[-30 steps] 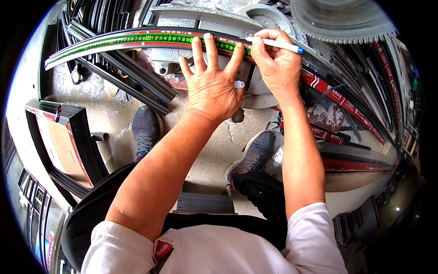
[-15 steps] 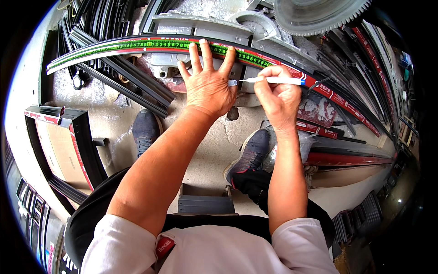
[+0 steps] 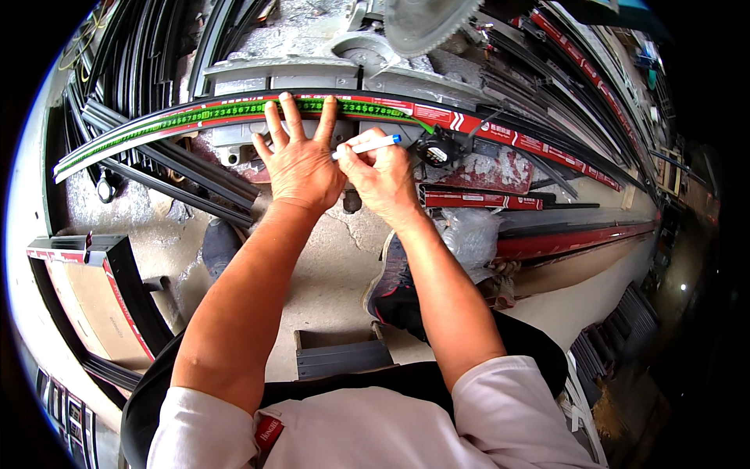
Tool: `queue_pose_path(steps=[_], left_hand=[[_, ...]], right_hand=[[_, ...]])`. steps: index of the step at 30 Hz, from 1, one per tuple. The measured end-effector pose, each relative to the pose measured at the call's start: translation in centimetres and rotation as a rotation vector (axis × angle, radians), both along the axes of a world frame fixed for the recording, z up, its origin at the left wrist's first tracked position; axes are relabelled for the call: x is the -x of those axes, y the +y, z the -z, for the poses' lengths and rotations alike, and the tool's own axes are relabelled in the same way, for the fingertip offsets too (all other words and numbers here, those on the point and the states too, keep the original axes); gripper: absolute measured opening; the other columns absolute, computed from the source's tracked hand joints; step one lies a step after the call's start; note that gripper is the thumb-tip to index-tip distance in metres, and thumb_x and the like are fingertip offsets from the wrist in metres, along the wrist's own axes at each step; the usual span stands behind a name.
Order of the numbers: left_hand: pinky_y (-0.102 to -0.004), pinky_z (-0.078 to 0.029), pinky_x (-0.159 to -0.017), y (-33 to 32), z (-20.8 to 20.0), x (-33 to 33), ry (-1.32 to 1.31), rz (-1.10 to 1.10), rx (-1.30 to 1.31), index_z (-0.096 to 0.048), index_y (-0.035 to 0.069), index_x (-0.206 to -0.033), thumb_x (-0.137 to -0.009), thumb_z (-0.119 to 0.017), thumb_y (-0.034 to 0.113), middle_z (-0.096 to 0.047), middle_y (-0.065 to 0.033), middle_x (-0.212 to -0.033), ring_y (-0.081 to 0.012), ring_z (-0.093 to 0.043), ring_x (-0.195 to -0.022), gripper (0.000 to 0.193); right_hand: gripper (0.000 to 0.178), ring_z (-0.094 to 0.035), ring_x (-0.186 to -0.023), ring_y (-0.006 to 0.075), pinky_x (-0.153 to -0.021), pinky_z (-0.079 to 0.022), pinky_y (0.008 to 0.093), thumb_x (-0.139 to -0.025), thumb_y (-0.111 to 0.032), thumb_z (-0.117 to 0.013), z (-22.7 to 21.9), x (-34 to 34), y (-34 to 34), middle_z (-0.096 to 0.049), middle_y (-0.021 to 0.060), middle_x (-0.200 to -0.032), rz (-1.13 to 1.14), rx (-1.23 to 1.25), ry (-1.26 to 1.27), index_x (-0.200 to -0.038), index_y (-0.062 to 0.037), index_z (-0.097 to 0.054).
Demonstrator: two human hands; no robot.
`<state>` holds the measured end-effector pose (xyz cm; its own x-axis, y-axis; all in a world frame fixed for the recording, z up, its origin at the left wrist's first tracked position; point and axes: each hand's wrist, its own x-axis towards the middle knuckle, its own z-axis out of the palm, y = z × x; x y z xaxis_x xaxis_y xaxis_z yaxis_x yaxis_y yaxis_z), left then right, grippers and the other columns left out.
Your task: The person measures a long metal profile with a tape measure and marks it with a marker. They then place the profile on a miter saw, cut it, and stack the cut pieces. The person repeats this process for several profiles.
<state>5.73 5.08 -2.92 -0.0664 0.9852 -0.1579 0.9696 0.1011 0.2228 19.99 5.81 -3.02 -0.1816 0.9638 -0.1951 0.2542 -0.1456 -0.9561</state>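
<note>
**Pen off the near edge of the profile, left hand on the tape**

Your pen [image 3: 383, 144] sits on the near side of the profile [image 3: 500, 133], clear of its edge and just beside your left hand [image 3: 305, 168]. The fingers of your right hand [image 3: 383, 176] are clamped on it. Its long axis runs roughly along the profile, at a slight slant: the blue end points right and a little toward the profile, the other end meets your left hand's thumb side. Whether that end is capped, you cannot tell.

The green tape [image 3: 367, 111] lies lengthwise on the profile, running left to right across your body. Your left hand is nearer to it: those fingers are spread apart, palm down, reaching over the profile's near edge with tips on the tape; the thumb is hidden. Your right hand stays off the profile. The black case [image 3: 439, 148] is against or near the profile's near side, right of both hands; the saw blade [image 3: 426, 23] stands beyond the profile.
</note>
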Motion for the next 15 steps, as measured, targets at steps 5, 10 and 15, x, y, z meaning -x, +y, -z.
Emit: queue_pose_path(steps=[5, 10, 15], left_hand=[[-0.0770, -0.018, -0.118, 0.1, -0.2, 0.0, 0.019, 0.013, 0.057, -0.025, 0.036, -0.169, -0.096, -0.060, 0.045, -0.006, -0.0302, -0.173, -0.0554, -0.007, -0.159, 0.081], [-0.0766, -0.021, -0.117, 0.1, -0.2, -0.2, 0.049, 0.028, 0.026, -0.026, 0.034, -0.169, -0.095, -0.060, 0.050, -0.011, -0.0321, -0.172, -0.0560, -0.011, -0.158, 0.082], [-0.0753, -0.025, -0.114, 0.1, -0.3, 0.2, 0.014, 0.023, -0.012, -0.027, 0.037, -0.168, -0.085, -0.069, 0.048, -0.014, -0.0313, -0.171, -0.0558, -0.014, -0.156, 0.094]], right_hand=[[0.021, -0.063, -0.068, 0.0077, -0.059, -0.050, 0.0273, -0.100, -0.018, -0.075, 0.3, 0.7, -0.3, -0.070, 0.0046, -0.075, 0.057, -0.001, -0.102, -0.098, 0.0003, -0.065], [0.024, -0.063, -0.066, 0.0096, -0.058, -0.049, 0.0294, -0.100, -0.022, -0.075, 0.5, 0.2, -0.3, -0.071, 0.0053, -0.075, 0.128, 0.050, -0.035, -0.094, -0.0007, -0.067], [0.022, -0.054, -0.059, 0.0042, -0.052, -0.043, 0.0228, -0.102, -0.027, -0.073, -1.4, -1.8, -1.8, -0.063, -0.0024, -0.072, 0.427, 0.216, 0.325, -0.093, -0.0085, -0.066]])
